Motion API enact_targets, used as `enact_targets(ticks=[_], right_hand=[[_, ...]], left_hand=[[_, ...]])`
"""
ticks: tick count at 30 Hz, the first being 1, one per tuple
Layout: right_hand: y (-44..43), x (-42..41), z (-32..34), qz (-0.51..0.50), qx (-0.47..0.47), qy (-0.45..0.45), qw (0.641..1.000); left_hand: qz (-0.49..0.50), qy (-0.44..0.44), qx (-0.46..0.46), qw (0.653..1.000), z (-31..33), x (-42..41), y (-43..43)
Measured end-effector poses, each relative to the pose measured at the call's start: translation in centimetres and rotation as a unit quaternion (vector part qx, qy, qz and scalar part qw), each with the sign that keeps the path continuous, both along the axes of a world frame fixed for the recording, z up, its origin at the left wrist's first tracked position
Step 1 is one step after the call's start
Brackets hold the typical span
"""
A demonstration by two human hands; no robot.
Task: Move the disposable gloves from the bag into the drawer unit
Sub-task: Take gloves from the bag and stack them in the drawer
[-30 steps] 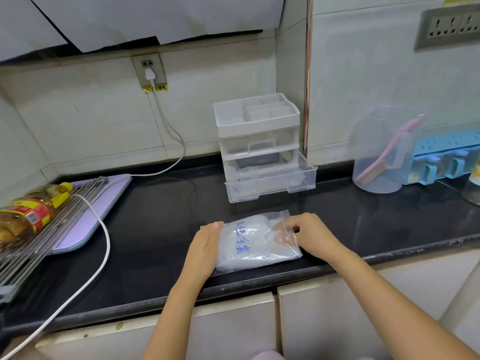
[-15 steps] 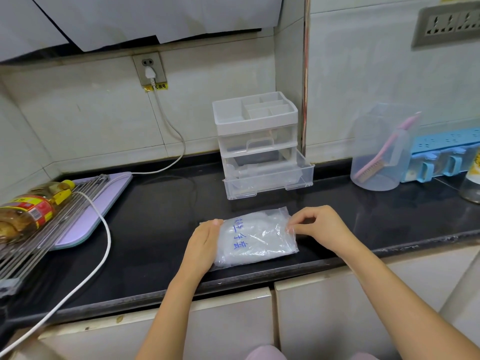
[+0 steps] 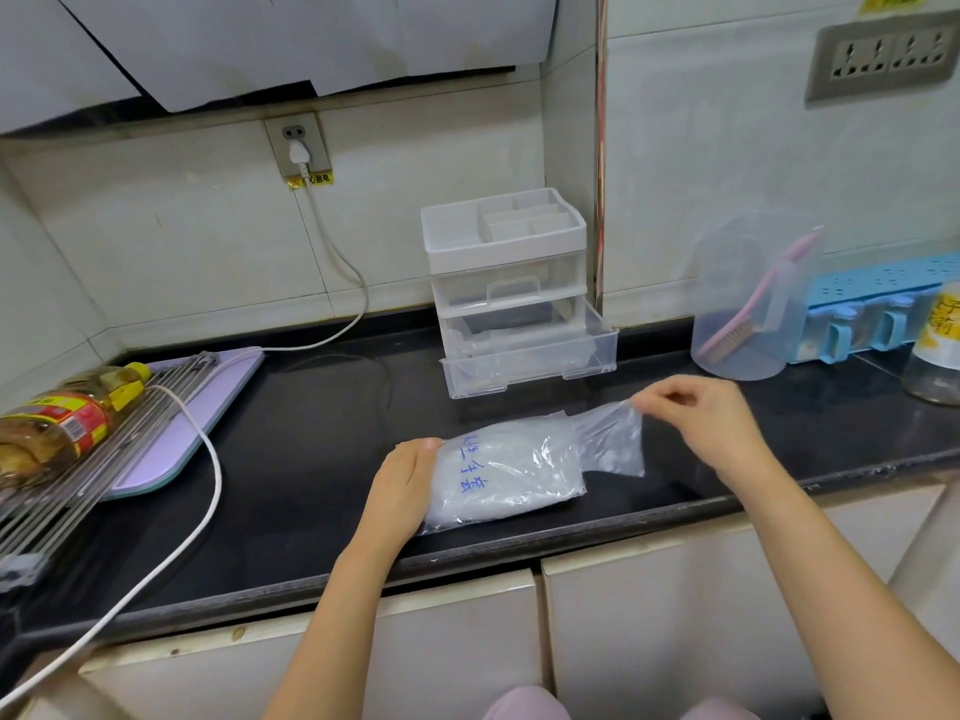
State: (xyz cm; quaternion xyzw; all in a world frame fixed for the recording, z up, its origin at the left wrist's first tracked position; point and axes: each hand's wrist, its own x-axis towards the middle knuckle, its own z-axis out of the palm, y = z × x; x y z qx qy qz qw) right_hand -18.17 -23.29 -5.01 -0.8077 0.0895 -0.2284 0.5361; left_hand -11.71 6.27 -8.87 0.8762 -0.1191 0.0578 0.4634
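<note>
A clear plastic bag [image 3: 509, 472] with blue handwriting, stuffed with whitish disposable gloves, lies on the black counter [image 3: 311, 459] near its front edge. My left hand [image 3: 402, 488] rests flat against the bag's left end. My right hand [image 3: 701, 418] pinches the bag's open right end and holds it raised and stretched out. Behind the bag stands the clear drawer unit [image 3: 511, 288], its bottom drawer [image 3: 530, 363] pulled out toward me.
A purple board [image 3: 208, 407] and a wire rack with an oil bottle [image 3: 57, 423] lie at the left, crossed by a white cable [image 3: 208, 491]. A clear jug with a pink brush [image 3: 748, 309], a blue holder [image 3: 883, 304] and a bottle [image 3: 935, 356] stand at the right.
My right hand has drawn the bag's mouth out to the right and lifted it, unfolding that end. My left hand has stayed on the bag's left end.
</note>
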Motion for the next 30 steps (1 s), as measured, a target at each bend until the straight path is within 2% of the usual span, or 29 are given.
enact_targets(ticks=[2,4,8,10,12,16,19,21,23,26,30], right_hand=[[-1.2,-0.4,0.2,-0.049,0.067,-0.026,0.996],[-1.9,-0.5,0.1,-0.056,0.116,-0.021,0.991],[-2.2,-0.2,-0.1,0.004,0.291,0.101,0.951],[-2.1,0.1,-0.3,0.001,0.294,0.157,0.943],[-1.6,0.3,-0.5,-0.01,0.283,0.166,0.944],[-1.0,0.4,-0.2,-0.02,0.212,0.118,0.97],[-0.7,0.1,2.9,0.076,0.093,0.045,0.992],[-0.4,-0.5,5.9,0.18,-0.014,0.05,0.982],[-0.1,-1.1,8.7,0.262,-0.105,0.073,0.956],[0.3,-1.8,12.2,0.338,-0.121,0.069,0.931],[0.1,-1.9,15.1,0.355,-0.166,0.061,0.918]], left_hand=[[0.006,0.005,0.012,1.0,-0.2,0.2,0.0],[0.011,0.006,0.022,1.0,-0.1,0.3,0.0],[-0.006,0.035,0.084,0.996,0.9,0.3,-0.4],[0.001,0.056,0.118,0.991,1.6,0.3,-0.9],[0.005,0.039,0.105,0.994,2.5,0.1,-1.6],[-0.075,-0.026,0.062,0.995,4.8,-0.8,-3.9],[-0.162,-0.011,0.019,0.986,6.4,-0.6,-5.7],[-0.225,0.035,-0.022,0.974,7.6,-0.2,-6.8],[-0.291,0.087,-0.063,0.951,8.6,0.1,-7.9],[-0.361,0.118,-0.097,0.92,9.7,0.4,-9.5],[-0.386,0.134,-0.1,0.907,10.3,0.3,-10.9]])
